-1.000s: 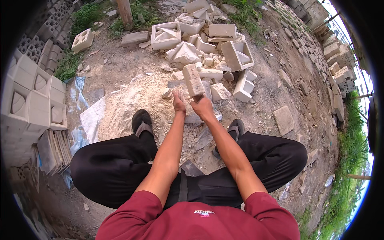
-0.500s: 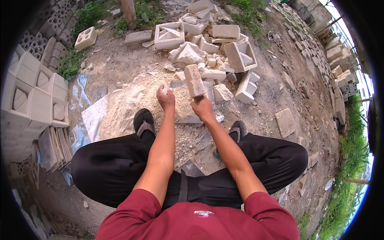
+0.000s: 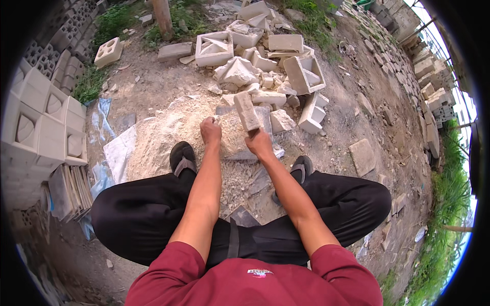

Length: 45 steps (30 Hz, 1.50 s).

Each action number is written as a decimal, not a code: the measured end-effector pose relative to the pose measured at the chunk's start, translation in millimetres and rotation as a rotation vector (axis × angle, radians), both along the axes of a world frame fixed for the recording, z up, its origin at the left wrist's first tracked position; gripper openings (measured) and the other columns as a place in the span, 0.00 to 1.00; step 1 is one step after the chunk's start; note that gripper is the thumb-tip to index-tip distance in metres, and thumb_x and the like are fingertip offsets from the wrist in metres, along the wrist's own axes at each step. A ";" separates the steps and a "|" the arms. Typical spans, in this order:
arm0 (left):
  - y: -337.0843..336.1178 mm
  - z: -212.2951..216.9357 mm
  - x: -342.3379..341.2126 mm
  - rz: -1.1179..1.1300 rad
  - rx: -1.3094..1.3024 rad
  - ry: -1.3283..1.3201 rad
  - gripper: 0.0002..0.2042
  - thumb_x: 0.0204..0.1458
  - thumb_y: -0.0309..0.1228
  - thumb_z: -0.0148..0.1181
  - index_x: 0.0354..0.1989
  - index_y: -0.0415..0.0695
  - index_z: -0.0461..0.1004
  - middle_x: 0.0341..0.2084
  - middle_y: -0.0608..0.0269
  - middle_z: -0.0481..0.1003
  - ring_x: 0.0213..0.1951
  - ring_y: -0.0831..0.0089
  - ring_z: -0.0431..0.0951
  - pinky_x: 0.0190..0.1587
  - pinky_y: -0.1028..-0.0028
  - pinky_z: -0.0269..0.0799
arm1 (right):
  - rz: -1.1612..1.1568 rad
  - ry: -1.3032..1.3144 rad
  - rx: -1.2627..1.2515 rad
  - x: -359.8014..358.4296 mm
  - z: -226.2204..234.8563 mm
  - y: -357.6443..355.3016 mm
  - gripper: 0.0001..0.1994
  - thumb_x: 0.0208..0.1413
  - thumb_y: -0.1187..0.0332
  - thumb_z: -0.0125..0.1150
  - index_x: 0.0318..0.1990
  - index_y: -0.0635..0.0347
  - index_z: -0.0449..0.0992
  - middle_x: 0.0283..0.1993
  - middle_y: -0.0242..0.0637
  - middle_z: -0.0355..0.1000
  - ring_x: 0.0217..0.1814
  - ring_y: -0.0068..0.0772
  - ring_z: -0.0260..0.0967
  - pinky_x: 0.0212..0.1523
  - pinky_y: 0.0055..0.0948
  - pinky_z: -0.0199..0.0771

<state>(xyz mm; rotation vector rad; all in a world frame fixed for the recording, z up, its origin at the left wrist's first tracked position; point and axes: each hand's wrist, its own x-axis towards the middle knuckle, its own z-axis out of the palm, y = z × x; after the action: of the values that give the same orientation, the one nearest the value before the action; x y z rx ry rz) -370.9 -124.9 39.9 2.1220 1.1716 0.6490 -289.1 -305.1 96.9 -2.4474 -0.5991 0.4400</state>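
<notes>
My right hand [image 3: 260,144] is closed round the near end of a dusty, rectangular block [image 3: 247,111], which points up and away from me. The lower end of the block is hidden in my fingers. My left hand [image 3: 210,131] is closed at the left edge of a flat grey slab [image 3: 236,121] strewn with crushed stone. A pale bit shows at its fingertips, too small to name for certain. Left of the slab and under it spreads a heap of pale crushed stone [image 3: 168,135].
Beyond the slab lies a pile of broken cream blocks [image 3: 237,71]. Patterned blocks [image 3: 51,109] are stacked at the left, with thin boards [image 3: 71,191] below. A flat slab [image 3: 363,157] lies right of my foot. A wooden post [image 3: 163,20] stands at the back.
The block has come down slightly toward the slab, tilting a little left. My left hand has moved slightly down and its fingers have closed more at the slab's edge.
</notes>
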 end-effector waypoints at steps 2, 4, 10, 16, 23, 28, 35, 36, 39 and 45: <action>-13.7 7.4 9.7 -0.001 0.078 -0.029 0.11 0.46 0.30 0.63 0.35 0.37 0.78 0.33 0.46 0.77 0.39 0.51 0.76 0.47 0.60 0.70 | 0.018 -0.020 -0.141 4.2 -19.1 -18.8 0.24 0.44 0.59 0.60 0.44 0.71 0.72 0.39 0.63 0.74 0.47 0.62 0.72 0.47 0.48 0.73; -11.1 8.7 9.5 -0.027 0.152 0.030 0.10 0.46 0.31 0.63 0.34 0.37 0.79 0.33 0.45 0.77 0.38 0.51 0.77 0.46 0.60 0.71 | 0.009 0.049 -0.141 8.5 -17.5 -18.9 0.23 0.44 0.60 0.59 0.42 0.73 0.74 0.38 0.64 0.73 0.47 0.63 0.71 0.47 0.47 0.73; 18.3 7.8 8.2 -0.076 -0.083 0.175 0.13 0.47 0.35 0.62 0.38 0.41 0.80 0.37 0.47 0.78 0.44 0.51 0.75 0.51 0.61 0.69 | -0.078 0.012 0.109 17.9 2.9 6.7 0.22 0.42 0.59 0.60 0.40 0.69 0.76 0.38 0.62 0.74 0.45 0.60 0.73 0.46 0.46 0.73; 0.5 20.4 18.0 0.054 -0.285 -0.061 0.12 0.50 0.33 0.62 0.40 0.40 0.80 0.32 0.51 0.80 0.34 0.58 0.80 0.42 0.67 0.74 | -0.035 -0.014 -0.114 15.8 -32.1 -26.8 0.22 0.42 0.59 0.62 0.40 0.71 0.76 0.39 0.63 0.74 0.46 0.62 0.72 0.48 0.47 0.73; 32.5 -2.0 16.5 0.239 -0.533 -0.767 0.12 0.52 0.31 0.65 0.41 0.36 0.77 0.29 0.65 0.79 0.28 0.81 0.75 0.30 0.80 0.70 | -0.100 -0.012 -0.135 44.2 4.4 -11.1 0.23 0.43 0.59 0.63 0.42 0.70 0.75 0.43 0.59 0.75 0.49 0.58 0.72 0.48 0.45 0.74; 18.8 14.9 21.2 0.497 -0.854 -1.002 0.07 0.55 0.28 0.62 0.37 0.41 0.71 0.26 0.64 0.76 0.25 0.78 0.74 0.30 0.80 0.70 | -0.141 -0.006 -0.327 54.1 -11.9 -36.5 0.22 0.45 0.61 0.64 0.44 0.69 0.73 0.44 0.57 0.75 0.48 0.56 0.73 0.49 0.45 0.74; 37.7 26.7 1.2 0.731 -1.044 -1.144 0.09 0.57 0.31 0.58 0.42 0.45 0.67 0.35 0.62 0.74 0.35 0.70 0.75 0.38 0.67 0.72 | 0.116 0.077 -0.258 -45.5 -13.2 28.1 0.22 0.44 0.66 0.64 0.44 0.74 0.69 0.40 0.61 0.74 0.45 0.60 0.74 0.48 0.47 0.74; 44.6 26.7 -0.3 0.774 -1.028 -1.145 0.09 0.57 0.32 0.59 0.42 0.45 0.67 0.36 0.62 0.74 0.36 0.70 0.75 0.39 0.67 0.71 | 0.150 0.113 -0.220 -43.8 -8.9 31.3 0.21 0.43 0.66 0.63 0.42 0.74 0.71 0.39 0.61 0.74 0.46 0.59 0.74 0.48 0.46 0.74; 47.6 26.4 -3.2 0.746 -1.093 -1.247 0.12 0.56 0.33 0.60 0.46 0.44 0.70 0.39 0.60 0.74 0.39 0.68 0.75 0.43 0.64 0.73 | 0.182 0.169 -0.143 -22.0 -5.0 32.0 0.17 0.41 0.65 0.60 0.33 0.73 0.77 0.38 0.60 0.75 0.46 0.57 0.73 0.46 0.43 0.74; 55.4 22.8 0.0 0.683 -1.151 -1.314 0.15 0.55 0.34 0.61 0.49 0.41 0.70 0.40 0.59 0.74 0.41 0.66 0.75 0.46 0.62 0.74 | -0.038 0.029 -0.031 21.4 -0.4 33.0 0.19 0.43 0.64 0.62 0.38 0.73 0.75 0.40 0.61 0.74 0.46 0.57 0.73 0.46 0.45 0.74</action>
<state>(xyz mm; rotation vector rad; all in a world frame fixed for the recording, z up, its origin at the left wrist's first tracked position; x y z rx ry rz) -370.9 -69.5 62.7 0.1147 0.9676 1.0256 -267.7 -272.2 96.5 -2.4732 -0.5367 0.4717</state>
